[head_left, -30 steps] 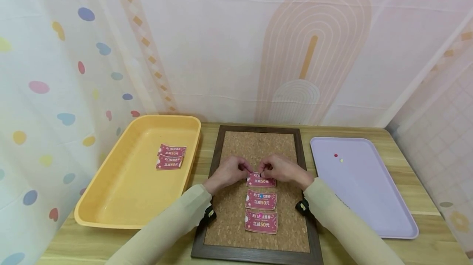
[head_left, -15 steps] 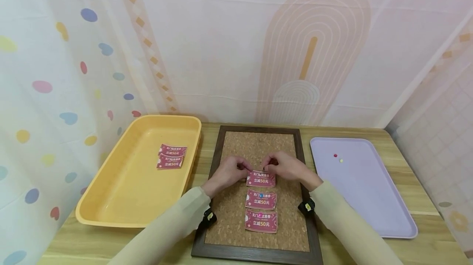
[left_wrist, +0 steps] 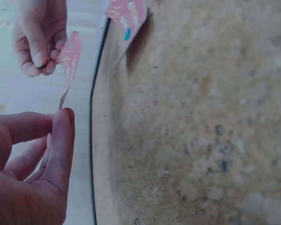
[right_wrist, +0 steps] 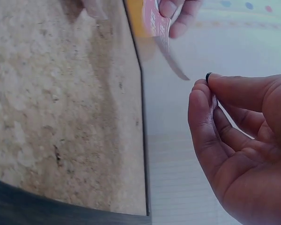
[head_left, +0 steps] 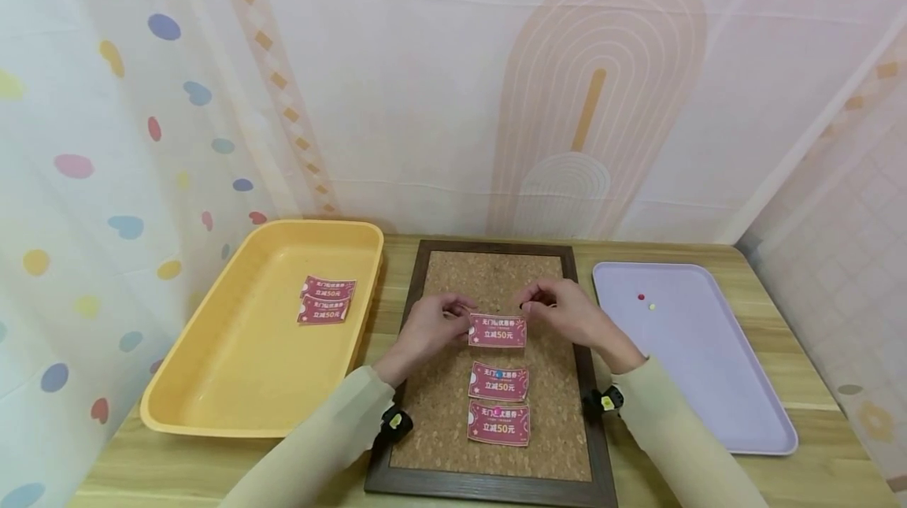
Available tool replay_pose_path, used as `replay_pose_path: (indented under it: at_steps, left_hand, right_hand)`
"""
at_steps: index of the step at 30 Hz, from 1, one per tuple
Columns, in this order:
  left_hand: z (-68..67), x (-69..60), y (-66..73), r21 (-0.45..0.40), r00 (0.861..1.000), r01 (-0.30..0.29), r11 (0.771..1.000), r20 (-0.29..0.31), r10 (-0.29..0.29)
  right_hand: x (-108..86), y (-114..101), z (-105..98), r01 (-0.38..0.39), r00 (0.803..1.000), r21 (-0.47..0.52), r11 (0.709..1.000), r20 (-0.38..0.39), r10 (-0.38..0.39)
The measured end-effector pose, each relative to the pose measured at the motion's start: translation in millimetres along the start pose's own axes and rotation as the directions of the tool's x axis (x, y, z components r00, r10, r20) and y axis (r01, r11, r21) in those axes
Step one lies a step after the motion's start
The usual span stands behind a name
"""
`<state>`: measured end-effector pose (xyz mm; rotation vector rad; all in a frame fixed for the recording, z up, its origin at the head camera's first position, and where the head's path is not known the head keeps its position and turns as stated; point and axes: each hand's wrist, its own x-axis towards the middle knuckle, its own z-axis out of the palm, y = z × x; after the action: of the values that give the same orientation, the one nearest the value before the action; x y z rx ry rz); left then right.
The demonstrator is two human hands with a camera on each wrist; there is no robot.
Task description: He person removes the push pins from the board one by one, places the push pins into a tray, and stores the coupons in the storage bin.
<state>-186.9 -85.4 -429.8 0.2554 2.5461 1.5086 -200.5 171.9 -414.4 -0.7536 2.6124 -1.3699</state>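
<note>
In the head view my left hand (head_left: 427,332) pinches the left edge of a red paper coupon (head_left: 498,331) over the framed corkboard (head_left: 432,445). The left wrist view shows that coupon (left_wrist: 70,63) lifted off the cork and slightly bent. My right hand (head_left: 572,317), just right of the coupon, holds a small black push pin (right_wrist: 209,76) between thumb and fingertips; most of the pin is hidden. Lower on the board are two more coupons, the middle one (head_left: 499,391) with a blue push pin (head_left: 499,374) and the bottom one (head_left: 499,431) with a pink push pin (head_left: 497,411).
A yellow tray (head_left: 234,382) on the left holds two overlapping coupons (head_left: 323,309). On the right, a lilac tray (head_left: 701,366) carries a red push pin (head_left: 641,297) and a pale yellow one (head_left: 652,306). Patterned curtains (head_left: 397,83) hang behind the wooden table (head_left: 751,256).
Both hands have risen from the board. The left has lifted the top coupon with it, and the right has moved away to the upper right with the black push pin.
</note>
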Motion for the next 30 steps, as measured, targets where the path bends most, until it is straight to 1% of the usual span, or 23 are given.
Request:
replay_pose_path:
  at_steps: [3,7,10,14,17,19,24,26,30]
  left_hand:
    - [-3.4,-0.6,2.1,-0.028,1.0,0.009,1.0,-0.011,-0.01]
    - [-9.5,-1.5,7.1,-0.037,1.0,-0.014,0.999,-0.027,0.013]
    - [-14.4,-2.4,11.3,-0.044,0.999,-0.02,0.999,-0.035,0.019]
    - [-20.9,-4.9,16.4,-0.047,0.999,-0.001,0.999,-0.037,0.0]
    - [-26.1,-7.7,19.8,-0.073,0.999,0.014,0.997,-0.035,-0.017]
    - [-29.8,-9.6,21.0,-0.098,0.999,0.014,0.995,-0.037,-0.017]
    - [-38.4,-12.9,22.3,-0.142,0.999,-0.011,0.99,-0.048,0.004]
    - [-41.8,-14.6,22.2,-0.132,0.998,-0.019,0.991,-0.054,0.012]
    - [-49.5,-19.6,22.5,-0.097,0.996,-0.058,0.994,-0.076,0.051]
  right_hand:
    - [-3.4,-1.9,-4.3,0.006,1.0,0.017,1.0,-0.02,-0.005]
    - [-7.3,-5.2,-9.1,-0.018,0.999,0.047,0.999,-0.046,0.02]
    - [-9.9,-8.1,-12.4,-0.035,0.997,0.062,0.997,-0.065,0.039]
    - [-13.8,-10.8,-17.3,-0.05,0.995,0.06,0.997,-0.084,0.055]
    - [-16.9,-11.0,-21.4,-0.058,0.993,0.052,0.997,-0.098,0.062]
    - [-18.8,-10.5,-24.3,-0.058,0.992,0.045,0.997,-0.106,0.062]
    - [-24.1,-7.8,-30.6,-0.067,0.989,0.027,0.997,-0.13,0.07]
    - [-26.4,-6.7,-32.6,-0.076,0.987,0.024,0.997,-0.139,0.078]
    - [-31.4,-4.6,-36.5,-0.088,0.985,0.029,0.996,-0.149,0.091]
